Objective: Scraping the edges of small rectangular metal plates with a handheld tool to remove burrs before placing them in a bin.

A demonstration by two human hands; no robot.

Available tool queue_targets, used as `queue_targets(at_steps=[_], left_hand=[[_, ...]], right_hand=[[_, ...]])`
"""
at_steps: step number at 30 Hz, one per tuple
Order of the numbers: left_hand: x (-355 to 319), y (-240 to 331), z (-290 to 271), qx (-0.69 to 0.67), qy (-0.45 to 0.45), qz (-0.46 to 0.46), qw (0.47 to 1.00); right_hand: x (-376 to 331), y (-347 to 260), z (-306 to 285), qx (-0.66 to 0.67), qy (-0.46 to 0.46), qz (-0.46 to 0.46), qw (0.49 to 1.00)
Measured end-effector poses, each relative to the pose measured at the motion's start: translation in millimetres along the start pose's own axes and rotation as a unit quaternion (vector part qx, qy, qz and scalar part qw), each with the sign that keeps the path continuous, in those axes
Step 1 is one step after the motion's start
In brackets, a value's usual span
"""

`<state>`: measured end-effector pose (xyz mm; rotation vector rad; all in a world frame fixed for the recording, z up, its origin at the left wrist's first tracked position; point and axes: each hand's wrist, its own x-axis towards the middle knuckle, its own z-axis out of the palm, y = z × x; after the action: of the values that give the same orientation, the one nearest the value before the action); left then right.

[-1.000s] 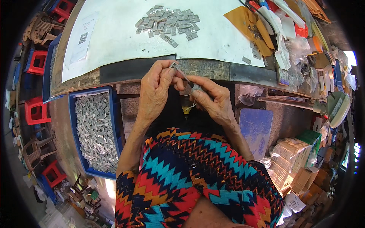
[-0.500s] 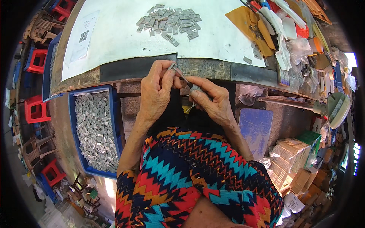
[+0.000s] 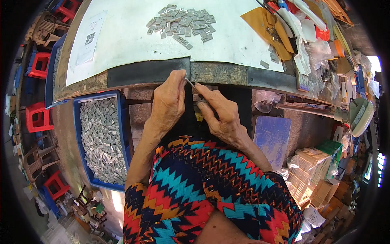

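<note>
I see a small grey metal piece (image 3: 191,83) pinched between my two hands just below the near edge of the bench (image 3: 219,73), over my lap. My left hand (image 3: 168,101) is curled closed, thumb and fingertips gripping the piece's upper end; my right hand (image 3: 221,114) is half closed, its forefinger stretched up to touch the same piece, with what looks like another small part tucked under its fingers, too hidden for me to make out. Most of the piece is covered by my fingers, so I cannot tell its shape. On the bench a white sheet (image 3: 134,36) covers the middle, and a loose heap of flat grey parts (image 3: 183,22) lies toward its far edge, with one stray part (image 3: 264,64) near the right of the near edge. A printed paper slip (image 3: 90,38) sits at the left end. The right end is crowded with brown envelopes (image 3: 264,24), plastic bags and tools, blurred by the lens. Beside my left knee stands a blue crate (image 3: 124,134) full of grey parts; red stools (image 3: 38,118) line the floor at left, and stacked cardboard boxes (image 3: 313,171) stand at right.
</note>
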<state>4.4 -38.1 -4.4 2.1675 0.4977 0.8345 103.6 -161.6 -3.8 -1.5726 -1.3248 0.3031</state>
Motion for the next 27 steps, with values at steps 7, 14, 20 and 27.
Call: queue_targets(at_steps=[7, 14, 20, 27], left_hand=[[-6, 1, 5, -0.001, 0.043, 0.023, 0.999], [5, -2, -3, 0.026, -0.012, 0.001, 1.0], [34, -11, -20, -0.142, -0.041, -0.171, 0.974], [85, -40, -23, -0.311, -0.053, -0.232, 0.92]], right_hand=[[0, -13, -5, 0.081, 0.012, 0.039, 0.996], [8, -10, -9, 0.331, -0.062, 0.323, 0.885], [14, 5, -16, 0.29, -0.095, 0.299, 0.904], [4, 11, -19, 0.269, -0.107, 0.318, 0.903]])
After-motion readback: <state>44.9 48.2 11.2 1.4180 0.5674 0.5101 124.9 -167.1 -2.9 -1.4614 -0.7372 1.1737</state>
